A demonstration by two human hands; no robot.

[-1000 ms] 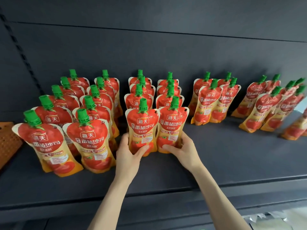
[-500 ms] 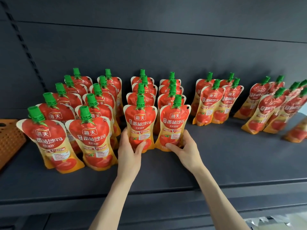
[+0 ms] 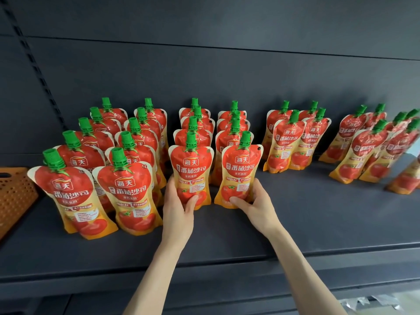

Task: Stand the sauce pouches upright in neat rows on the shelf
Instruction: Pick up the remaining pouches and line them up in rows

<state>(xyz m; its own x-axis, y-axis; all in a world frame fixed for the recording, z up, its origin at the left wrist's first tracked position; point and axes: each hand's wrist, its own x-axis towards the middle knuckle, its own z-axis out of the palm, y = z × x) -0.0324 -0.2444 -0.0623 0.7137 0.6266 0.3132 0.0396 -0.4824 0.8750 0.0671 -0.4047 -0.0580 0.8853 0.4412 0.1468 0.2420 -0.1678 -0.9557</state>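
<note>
Nearest the camera, two bare forearms reach up from the bottom edge over the dark shelf (image 3: 318, 223), whose front lip runs across the view below the wrists. At the shelf's middle, the left hand (image 3: 179, 212) wraps the lower part of the left pouch (image 3: 192, 176), thumb across its front face and fingers behind its left edge, pinching it upright. Just beside it, the right hand (image 3: 254, 206) clasps the bottom of the right pouch (image 3: 239, 173), thumb pressed on the front near the base and fingers curled round its right side; that pouch leans slightly to the right. Both held pouches stand at the front of two short files, a narrow gap between them, with more green-capped pouches lined up behind each toward the back wall. To the left, the left block (image 3: 100, 178) forms two longer files that come closer to the shelf edge, their front two pouches fanned a little outward. An orange perforated basket (image 3: 13, 196) sits at the far left edge, partly cut off. Farther right and deeper on the shelf, the middle group (image 3: 295, 142) stands in a small cluster, well apart from the hands. Beyond it, the far group (image 3: 372, 146) tilts visibly, blurred at the frame edge.
</note>
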